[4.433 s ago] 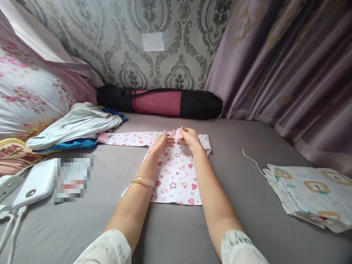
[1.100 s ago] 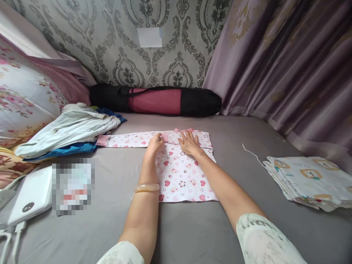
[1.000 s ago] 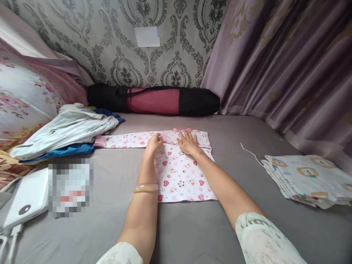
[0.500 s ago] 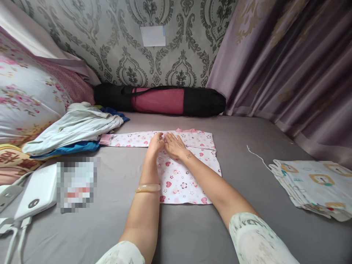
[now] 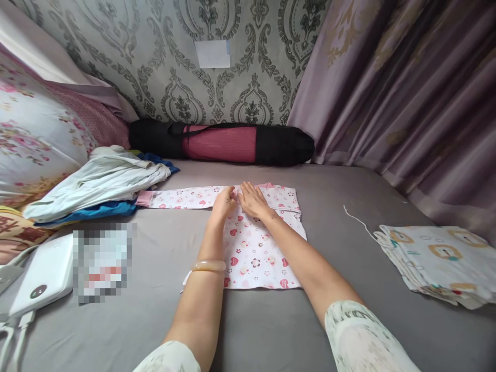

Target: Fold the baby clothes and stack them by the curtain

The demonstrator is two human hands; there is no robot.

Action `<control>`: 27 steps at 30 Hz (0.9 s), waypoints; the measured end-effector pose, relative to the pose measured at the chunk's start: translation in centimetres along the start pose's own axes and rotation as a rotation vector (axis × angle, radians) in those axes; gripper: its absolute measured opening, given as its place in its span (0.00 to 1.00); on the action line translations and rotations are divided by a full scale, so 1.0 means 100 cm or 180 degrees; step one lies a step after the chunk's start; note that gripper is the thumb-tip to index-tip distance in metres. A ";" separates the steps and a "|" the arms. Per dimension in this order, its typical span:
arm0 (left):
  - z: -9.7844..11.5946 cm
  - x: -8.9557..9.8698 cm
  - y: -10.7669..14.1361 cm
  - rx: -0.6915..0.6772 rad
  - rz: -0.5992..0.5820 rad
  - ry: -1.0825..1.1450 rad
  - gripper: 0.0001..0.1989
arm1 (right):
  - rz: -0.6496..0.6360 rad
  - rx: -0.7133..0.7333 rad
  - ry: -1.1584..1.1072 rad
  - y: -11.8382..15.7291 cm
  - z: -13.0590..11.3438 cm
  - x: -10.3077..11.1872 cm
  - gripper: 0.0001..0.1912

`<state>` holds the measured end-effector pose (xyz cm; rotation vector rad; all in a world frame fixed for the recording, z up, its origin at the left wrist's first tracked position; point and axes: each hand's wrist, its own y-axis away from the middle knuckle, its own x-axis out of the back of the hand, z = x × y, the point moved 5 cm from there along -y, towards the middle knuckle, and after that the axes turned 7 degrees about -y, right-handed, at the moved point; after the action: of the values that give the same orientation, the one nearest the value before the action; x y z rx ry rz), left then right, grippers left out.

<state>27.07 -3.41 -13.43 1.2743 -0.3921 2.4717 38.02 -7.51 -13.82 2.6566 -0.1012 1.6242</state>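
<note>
Pink and white, a small printed shirt (image 5: 256,263) lies flat at the centre of the frame on the grey bed (image 5: 349,191), half folded beneath my hands. My right hand (image 5: 253,201) is spread with its palm down over the upper part of the shirt, clasping nothing. My left hand (image 5: 225,202) is bent beside it, close to the fingertips of the right; whether it pinches any fabric, I cannot tell. One sleeve (image 5: 282,197) is laid inward across the chest, just below the pink collar (image 5: 266,185). The other sleeve (image 5: 182,198) is unfolded, reaching out straight towards the left of the frame, its pink cuff (image 5: 144,199) beside a loose pile of clothes (image 5: 96,181). The body of the shirt is open at full length down to the hem, with no fold across it, as far as my arms let it show. At the right edge of the frame sits a stack of folded cloth (image 5: 445,253); at the lower left, a white power bank (image 5: 50,271); along the wall, a black and red bag (image 5: 219,143).
</note>
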 end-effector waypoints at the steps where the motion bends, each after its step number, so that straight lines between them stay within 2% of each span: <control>1: 0.003 -0.002 0.001 -0.0048 -0.0053 -0.0100 0.22 | -0.0002 -0.0019 0.0091 -0.001 0.004 0.000 0.32; 9: 0.010 -0.007 0.002 -0.0137 -0.0175 -0.0563 0.19 | -0.0029 0.0005 0.0282 -0.007 0.014 -0.014 0.31; 15: 0.006 -0.012 0.000 -0.0178 -0.0172 -0.0638 0.22 | -0.0074 0.0015 -0.0041 -0.006 0.020 -0.004 0.31; 17: 0.007 -0.012 -0.001 -0.0220 -0.0132 -0.0627 0.22 | 0.0284 -0.0100 -0.0067 -0.002 0.029 0.009 0.31; 20: 0.012 -0.016 -0.001 -0.0416 -0.0058 -0.0561 0.22 | 0.0829 -0.0542 0.0140 0.009 0.049 0.025 0.32; 23: 0.016 -0.027 0.000 -0.0401 -0.0170 -0.0646 0.22 | 0.0725 -0.0903 0.0277 0.016 0.068 0.024 0.34; 27: 0.015 -0.043 0.002 -0.0309 -0.0385 -0.0933 0.25 | 0.0500 -0.0993 0.0350 0.017 0.078 0.014 0.35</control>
<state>30.38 -4.91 -16.16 1.5737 -0.4847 2.1440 45.45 -9.73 -16.16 2.3722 -0.5264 1.6352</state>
